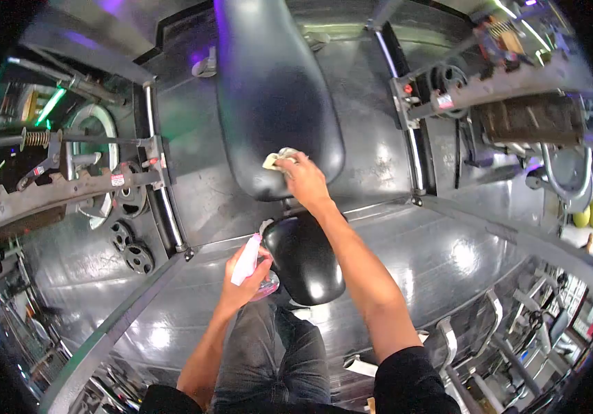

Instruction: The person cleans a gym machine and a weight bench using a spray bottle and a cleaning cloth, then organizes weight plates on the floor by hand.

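Observation:
My right hand [305, 181] presses a crumpled pale yellow-white cloth [280, 159] onto the lower end of the long black padded backrest [276, 103]. Its fingers are closed over the cloth. My left hand [245, 276] grips a spray bottle with a white and pink top [247, 259], held low beside the seat. Part of the clear bottle body shows below the fingers. Between my arms lies the smaller black seat pad [303, 259] of the bench, just in front of my legs.
Notched metal rack arms stand on the left [55, 200] and right [503, 90], with upright posts beside the bench. Weight plates [138, 257] lie at the left. A metal frame bar [103, 338] crosses the floor at lower left. More gym equipment fills the lower right.

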Demonstrator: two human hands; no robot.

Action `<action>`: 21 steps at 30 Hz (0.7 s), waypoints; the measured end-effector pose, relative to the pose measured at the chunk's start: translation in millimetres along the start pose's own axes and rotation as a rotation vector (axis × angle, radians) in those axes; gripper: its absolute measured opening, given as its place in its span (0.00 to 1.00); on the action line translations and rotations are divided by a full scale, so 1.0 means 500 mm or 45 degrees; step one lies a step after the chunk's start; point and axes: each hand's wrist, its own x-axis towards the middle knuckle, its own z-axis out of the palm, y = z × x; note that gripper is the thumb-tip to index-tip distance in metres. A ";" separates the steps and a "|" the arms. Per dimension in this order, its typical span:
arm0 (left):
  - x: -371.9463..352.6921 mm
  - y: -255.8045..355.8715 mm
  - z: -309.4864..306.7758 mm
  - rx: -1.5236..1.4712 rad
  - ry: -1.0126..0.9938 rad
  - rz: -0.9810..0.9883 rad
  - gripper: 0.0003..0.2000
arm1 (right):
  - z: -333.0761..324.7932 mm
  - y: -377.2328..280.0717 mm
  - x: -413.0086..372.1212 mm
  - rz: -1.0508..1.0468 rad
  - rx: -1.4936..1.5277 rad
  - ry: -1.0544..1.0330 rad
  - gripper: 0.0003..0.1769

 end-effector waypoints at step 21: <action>-0.425 -0.206 0.440 0.371 -0.650 0.151 0.17 | -0.199 -0.208 -1.107 0.937 2.187 1.279 0.40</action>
